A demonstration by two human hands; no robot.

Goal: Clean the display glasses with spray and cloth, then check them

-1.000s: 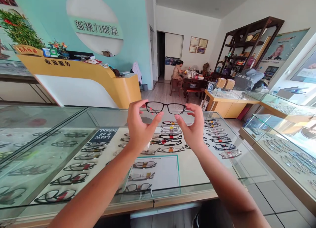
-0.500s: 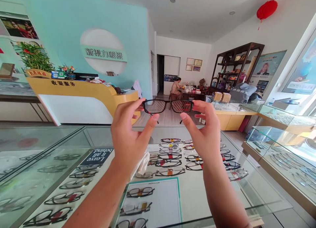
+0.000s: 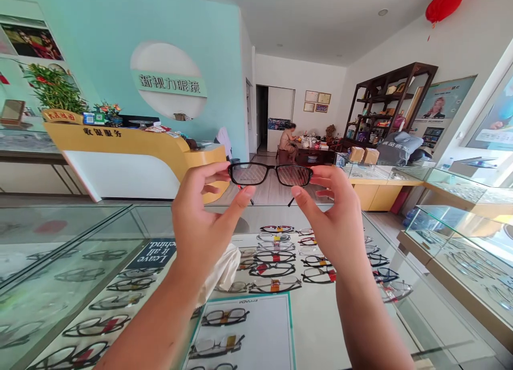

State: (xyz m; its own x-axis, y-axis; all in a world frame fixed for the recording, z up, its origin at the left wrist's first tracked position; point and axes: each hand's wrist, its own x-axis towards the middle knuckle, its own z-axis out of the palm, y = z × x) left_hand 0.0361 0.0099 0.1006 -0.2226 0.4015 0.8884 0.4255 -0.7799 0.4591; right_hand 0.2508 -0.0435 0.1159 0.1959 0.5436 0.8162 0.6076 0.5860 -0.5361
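Between left fingers (image 3: pixel 212 170) and right fingers (image 3: pixel 327 172), black eyeglasses (image 3: pixel 271 167) held by outer corners

Daylight enters at right; glare whitens the glass case (image 3: pixel 449 285) beyond the right edge of the surface (image 3: pixel 316 322). Periphery: wide-angle stretch.

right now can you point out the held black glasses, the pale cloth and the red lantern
black glasses (image 3: pixel 271 167): head view, on the bridge
pale cloth (image 3: pixel 224 268): head view, on its crumpled middle
red lantern (image 3: pixel 444 6): head view, on its body
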